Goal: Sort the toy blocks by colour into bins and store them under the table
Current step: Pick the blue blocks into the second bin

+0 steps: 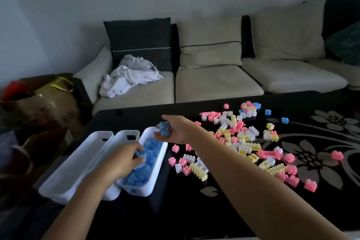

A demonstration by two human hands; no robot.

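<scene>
Black floral table (194, 210) holds the mixed block pile (243, 142); left hand (124, 159) pinches a blue block (140, 153) over the blue-filled bin (159, 165), right hand (175, 131) grips more blue blocks (163, 129) above its far end.

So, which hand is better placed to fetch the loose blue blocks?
The right hand: the loose blue blocks lie far right, while the left hand holds a block over the bin.
</scene>
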